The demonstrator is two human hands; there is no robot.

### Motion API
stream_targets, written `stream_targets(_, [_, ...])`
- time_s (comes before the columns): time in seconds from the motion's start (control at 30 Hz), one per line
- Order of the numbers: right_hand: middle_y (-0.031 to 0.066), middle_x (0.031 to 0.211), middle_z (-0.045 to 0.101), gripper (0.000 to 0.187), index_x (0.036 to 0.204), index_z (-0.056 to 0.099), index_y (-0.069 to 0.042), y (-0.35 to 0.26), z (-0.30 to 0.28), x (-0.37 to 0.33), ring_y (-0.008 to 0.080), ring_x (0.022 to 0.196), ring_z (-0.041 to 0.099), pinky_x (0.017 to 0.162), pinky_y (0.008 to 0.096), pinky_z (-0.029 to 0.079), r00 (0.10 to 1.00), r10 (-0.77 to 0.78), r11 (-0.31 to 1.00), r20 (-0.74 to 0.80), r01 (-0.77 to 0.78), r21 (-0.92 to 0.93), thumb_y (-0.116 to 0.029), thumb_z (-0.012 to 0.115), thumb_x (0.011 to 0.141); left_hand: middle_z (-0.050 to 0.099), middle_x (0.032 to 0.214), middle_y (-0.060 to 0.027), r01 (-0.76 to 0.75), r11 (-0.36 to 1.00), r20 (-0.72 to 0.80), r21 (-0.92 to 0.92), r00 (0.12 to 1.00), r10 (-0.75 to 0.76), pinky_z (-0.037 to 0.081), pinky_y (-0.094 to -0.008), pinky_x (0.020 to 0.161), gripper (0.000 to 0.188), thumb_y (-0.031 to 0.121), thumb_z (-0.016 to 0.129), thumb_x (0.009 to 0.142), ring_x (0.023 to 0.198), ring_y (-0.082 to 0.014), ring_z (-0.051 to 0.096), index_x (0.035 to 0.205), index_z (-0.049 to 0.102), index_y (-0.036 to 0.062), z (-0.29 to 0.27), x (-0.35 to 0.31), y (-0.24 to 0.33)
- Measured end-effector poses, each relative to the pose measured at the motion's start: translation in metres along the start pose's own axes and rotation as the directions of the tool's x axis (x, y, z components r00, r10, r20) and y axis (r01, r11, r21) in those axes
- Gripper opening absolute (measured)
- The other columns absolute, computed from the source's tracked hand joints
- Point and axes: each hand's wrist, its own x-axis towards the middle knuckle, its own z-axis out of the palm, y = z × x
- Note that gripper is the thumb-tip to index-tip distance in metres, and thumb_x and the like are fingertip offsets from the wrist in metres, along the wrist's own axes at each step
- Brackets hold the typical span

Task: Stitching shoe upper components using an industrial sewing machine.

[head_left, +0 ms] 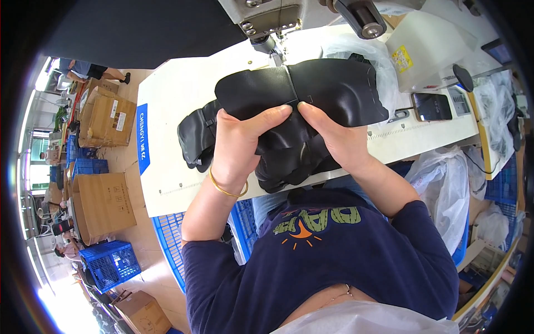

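Note:
Both my hands hold a black, smooth leather-like piece (339, 86) that has a seam down its middle. My left hand (236, 136) grips it from the left, its thumb pressed on top beside the seam. From the right, my right hand (339, 139) does the same, and the two thumb tips almost meet at the seam. My other fingers are hidden under the material. Beneath it lie more folded black pieces (194, 136) on the white sewing table (161, 167). Just beyond the held piece's far edge is the presser foot (275, 55) of a sewing machine (272, 19).
At the right of the table lie a phone (432, 107) and a small metal tool (398, 116). Clear plastic bags (439, 183) hang near my right elbow. A blue crate (169, 239) stands below the table's left edge; cardboard boxes (105, 119) sit on the floor farther left.

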Motion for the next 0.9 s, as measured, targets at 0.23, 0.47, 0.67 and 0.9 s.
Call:
stream_targets(0.23, [-0.0051,0.067,0.056,0.012,0.09,0.064,-0.004,-0.004,-0.009,0.019,-0.0009,0.048,0.043,0.037,0.0158,0.029,0.983,0.077,0.991,-0.165,-0.058,0.122,-0.016,0.064,0.088,0.068,0.086,-0.0084,0.007,1.0,-0.009,-0.013,1.0,-0.007,0.055,-0.0269,0.069,0.023,-0.005,0.069,0.074,0.074,-0.0151,0.066,0.097,0.064,-0.0019,-0.004,0.018,0.007])
stream_targets(0.47, [-0.002,0.062,0.056,0.018,0.082,0.065,-0.001,-0.001,-0.011,0.044,0.0024,0.046,0.046,0.04,0.0187,0.033,0.983,0.046,0.997,-0.176,-0.035,0.065,-0.018,0.066,0.087,0.067,0.086,-0.0093,0.055,0.998,-0.016,-0.039,0.998,-0.056,0.055,-0.028,0.068,0.022,-0.004,0.068,0.074,0.075,-0.0166,0.066,0.096,0.064,-0.0025,-0.006,0.043,0.013])
stream_targets(0.67, [0.0003,0.063,0.059,0.018,0.082,0.067,0.0,0.009,-0.015,0.063,0.0044,0.048,0.05,0.041,0.0191,0.036,0.983,0.024,0.998,-0.18,-0.012,0.066,-0.017,0.065,0.087,0.067,0.083,-0.0092,0.034,0.999,-0.02,-0.006,0.999,-0.034,0.054,-0.0286,0.066,0.013,-0.006,0.067,0.074,0.072,-0.0169,0.064,0.087,0.067,-0.0042,-0.007,0.066,0.02])
stream_targets(0.9, [0.0009,0.066,0.06,0.015,0.089,0.067,-0.001,0.013,-0.017,0.066,0.0053,0.048,0.052,0.041,0.0189,0.039,0.986,0.019,0.996,-0.167,-0.005,0.084,-0.016,0.065,0.087,0.066,0.082,-0.0096,0.051,0.999,0.005,-0.008,0.999,-0.051,0.053,-0.028,0.066,0.013,-0.006,0.067,0.074,0.073,-0.0168,0.064,0.087,0.067,-0.0046,-0.007,0.069,0.022])
